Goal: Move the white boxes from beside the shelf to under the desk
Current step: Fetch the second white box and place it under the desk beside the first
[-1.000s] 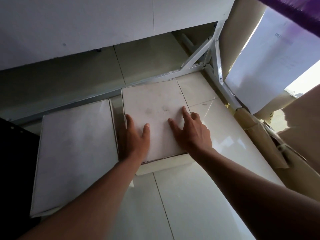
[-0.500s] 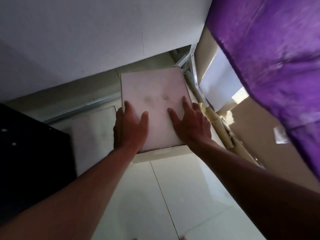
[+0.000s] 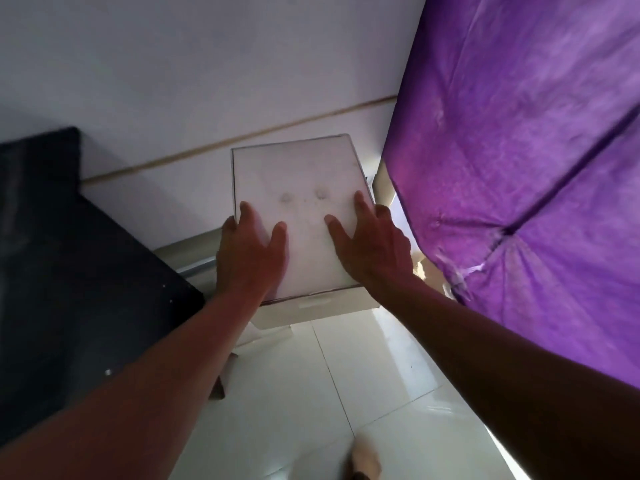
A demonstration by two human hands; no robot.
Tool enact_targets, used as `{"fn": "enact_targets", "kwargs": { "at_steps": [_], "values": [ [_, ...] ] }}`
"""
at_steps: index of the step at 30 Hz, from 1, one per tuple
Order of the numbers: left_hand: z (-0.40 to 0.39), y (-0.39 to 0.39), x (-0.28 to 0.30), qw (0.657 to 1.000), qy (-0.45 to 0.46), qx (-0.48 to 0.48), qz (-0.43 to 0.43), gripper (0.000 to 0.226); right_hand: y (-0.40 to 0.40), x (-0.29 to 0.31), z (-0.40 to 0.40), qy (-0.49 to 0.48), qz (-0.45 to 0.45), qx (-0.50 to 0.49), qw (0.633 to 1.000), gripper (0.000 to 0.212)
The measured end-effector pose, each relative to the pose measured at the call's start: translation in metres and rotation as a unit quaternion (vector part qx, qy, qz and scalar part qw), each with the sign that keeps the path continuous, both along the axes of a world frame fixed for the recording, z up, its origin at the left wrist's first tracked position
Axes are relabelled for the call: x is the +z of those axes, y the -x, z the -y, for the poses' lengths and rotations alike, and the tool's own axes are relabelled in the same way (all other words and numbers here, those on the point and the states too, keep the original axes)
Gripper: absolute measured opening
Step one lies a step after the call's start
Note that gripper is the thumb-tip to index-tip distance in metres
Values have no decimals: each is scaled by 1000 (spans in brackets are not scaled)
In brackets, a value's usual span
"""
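Observation:
A white box (image 3: 294,174) with two faint smudges on its lid is held up in front of the white desk (image 3: 173,64). My left hand (image 3: 249,258) grips its near left side with the thumb on the lid. On the near right side my right hand (image 3: 374,247) holds it the same way, fingers spread along the edge. The box's near wall shows below the hands, above the tiled floor (image 3: 346,393). The space under the desk is mostly hidden behind the box and my arms.
A black object (image 3: 69,254) fills the left side, close to my left forearm. Purple fabric (image 3: 519,168) hangs at the right, close to the box. A bit of the desk's metal frame (image 3: 197,268) shows by my left hand. A foot (image 3: 365,459) is at the bottom edge.
The box has come up off the floor in both hands. The view has tilted up, so the second white box and the desk's frame have dropped out of sight and the purple fabric fills the right.

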State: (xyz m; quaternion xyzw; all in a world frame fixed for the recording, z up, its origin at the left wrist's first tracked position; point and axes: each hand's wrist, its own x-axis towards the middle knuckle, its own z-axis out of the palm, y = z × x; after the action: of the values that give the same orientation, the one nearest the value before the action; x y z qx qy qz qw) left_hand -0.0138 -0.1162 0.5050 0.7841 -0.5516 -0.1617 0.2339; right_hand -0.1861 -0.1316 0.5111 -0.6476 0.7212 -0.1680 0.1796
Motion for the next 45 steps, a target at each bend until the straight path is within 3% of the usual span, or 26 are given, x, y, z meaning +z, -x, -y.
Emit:
{"fn": "enact_targets", "kwargs": {
  "at_steps": [10, 17, 28, 39, 45],
  "values": [
    [-133, -72, 136, 998, 46, -14, 37, 61, -71, 136, -135, 30, 17, 14, 999, 69],
    [-230, -125, 187, 998, 31, 25, 43, 62, -124, 182, -221, 25, 41, 48, 998, 70],
    [-364, -230, 238, 992, 64, 108, 32, 58, -234, 240, -326, 50, 31, 138, 989, 69],
    [-489, -428, 256, 986, 72, 138, 53, 64, -436, 255, -439, 60, 51, 161, 984, 71],
    [-542, -530, 253, 984, 71, 155, 53, 45, -542, 246, -486, 47, 55, 189, 979, 71]
  ]
}}
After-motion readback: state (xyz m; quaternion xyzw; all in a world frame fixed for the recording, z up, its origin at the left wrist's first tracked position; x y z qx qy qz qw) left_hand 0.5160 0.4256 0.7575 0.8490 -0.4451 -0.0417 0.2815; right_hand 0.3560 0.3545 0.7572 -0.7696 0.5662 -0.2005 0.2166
